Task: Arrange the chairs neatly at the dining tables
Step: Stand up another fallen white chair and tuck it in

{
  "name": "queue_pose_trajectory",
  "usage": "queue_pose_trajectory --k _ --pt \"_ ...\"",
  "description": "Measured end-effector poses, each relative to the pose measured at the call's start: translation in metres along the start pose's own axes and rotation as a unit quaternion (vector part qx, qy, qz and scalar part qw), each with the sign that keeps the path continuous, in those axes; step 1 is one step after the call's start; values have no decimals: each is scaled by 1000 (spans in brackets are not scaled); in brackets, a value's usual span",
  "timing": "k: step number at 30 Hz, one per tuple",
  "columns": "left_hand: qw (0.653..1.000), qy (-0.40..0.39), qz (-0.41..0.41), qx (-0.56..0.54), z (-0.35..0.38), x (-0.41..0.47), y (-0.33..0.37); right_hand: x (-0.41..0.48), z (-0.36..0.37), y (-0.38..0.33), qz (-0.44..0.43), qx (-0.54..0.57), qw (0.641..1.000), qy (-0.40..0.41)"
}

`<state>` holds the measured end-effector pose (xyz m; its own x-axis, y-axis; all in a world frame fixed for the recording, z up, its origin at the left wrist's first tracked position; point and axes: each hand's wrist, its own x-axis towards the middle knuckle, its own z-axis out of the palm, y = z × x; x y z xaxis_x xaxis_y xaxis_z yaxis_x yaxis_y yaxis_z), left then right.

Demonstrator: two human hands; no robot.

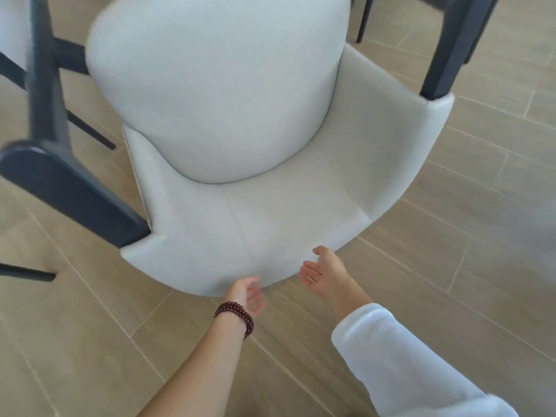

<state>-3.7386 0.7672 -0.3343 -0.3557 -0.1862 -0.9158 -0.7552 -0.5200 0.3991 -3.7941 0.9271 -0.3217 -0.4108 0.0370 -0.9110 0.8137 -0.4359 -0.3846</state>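
Looking down on a pale upholstered chair (228, 121) standing on a tiled floor (451, 242), just beyond the fingertips of both hands. No brand, label or readable writing anywhere in view. Chair covered in a fine-woven off-white fabric: rounded seat cushion (216, 85) farther from the fingers, wrapped by a curved, shell-like backrest (270, 224) whose upper rim sits nearest them, with faint vertical seams in the cloth. Dark, smooth, flat-sided armrests (69, 191) meeting the shell at either end, one far to the left of the fingers, one up and to the right. Thin dark legs of other furniture (27, 275) left of the left hand, blurred.

Left hand (246, 294) open, palm turned inward, fingers (255, 299) spread and loose, close against the outer face of the backrest below its rim; contact not clear, nothing grasped. String of dark red round beads (236, 317) wound several times round that wrist. Right hand (323, 273) likewise open, palm facing left, fingers (308, 273) slightly curled and released, just beside the backrest's lower edge, not gripping. White soft-looking sleeve (406, 362) pushed up that forearm. Floor of long beige planks with wood-grain streaks and thin pale grout lines under both hands.
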Motion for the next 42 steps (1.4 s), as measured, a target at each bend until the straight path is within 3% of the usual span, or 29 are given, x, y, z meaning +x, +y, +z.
queue_pose_trajectory --k 7,10,15,25,42 --pt "992 -21 14 -127 0 78 -32 87 5 43 -5 -18 1000 -9" --pt "972 -57 66 -219 5 90 -41 103 7 53 -17 -2 999 -28" --pt "948 -31 96 -303 16 90 -40 114 4 58 -22 66 996 -53" --pt "949 -10 100 -300 10 87 -33 120 8 52 -6 195 976 -93" --pt "964 -11 106 -243 21 52 -12 109 13 32 -44 153 982 -99"
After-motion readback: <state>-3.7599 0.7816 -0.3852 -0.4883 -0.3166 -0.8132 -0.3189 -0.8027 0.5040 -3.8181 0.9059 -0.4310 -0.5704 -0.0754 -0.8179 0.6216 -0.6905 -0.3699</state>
